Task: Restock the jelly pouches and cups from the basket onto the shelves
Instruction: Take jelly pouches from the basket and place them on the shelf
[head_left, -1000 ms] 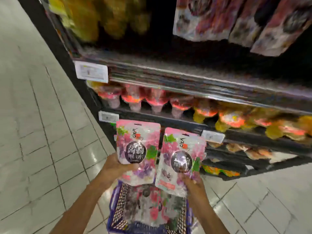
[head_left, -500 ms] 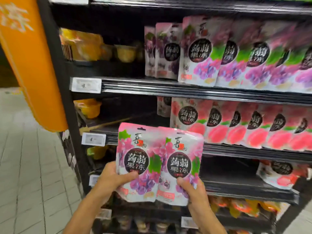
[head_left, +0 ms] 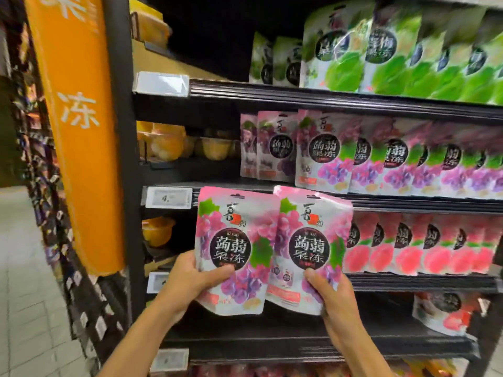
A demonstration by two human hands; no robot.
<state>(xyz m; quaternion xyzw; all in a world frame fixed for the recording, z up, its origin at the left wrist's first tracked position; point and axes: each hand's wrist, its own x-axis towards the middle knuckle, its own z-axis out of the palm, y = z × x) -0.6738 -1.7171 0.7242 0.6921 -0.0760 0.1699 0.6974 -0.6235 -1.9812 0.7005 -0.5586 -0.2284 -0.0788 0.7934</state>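
Observation:
My left hand [head_left: 190,281] grips a pink grape jelly pouch [head_left: 234,240] by its lower left edge. My right hand [head_left: 330,295] grips a second, matching grape pouch [head_left: 310,240] by its lower right corner. Both pouches stand upright side by side, the right one overlapping the left a little, in front of the shelf edge [head_left: 408,202]. Just above that edge stands a row of the same grape pouches [head_left: 324,156]. The basket is out of view.
Green pouches [head_left: 340,55] fill the top shelf, peach pouches [head_left: 435,246] the shelf behind my hands. Orange jelly cups [head_left: 168,142] sit at the left of the shelves. An orange banner [head_left: 79,126] hangs on the left upright. Price tags [head_left: 168,198] line the shelf fronts.
I have lifted both pouches from over the basket up to the shelves, and my view has risen with them. The two pouches have come together and now overlap.

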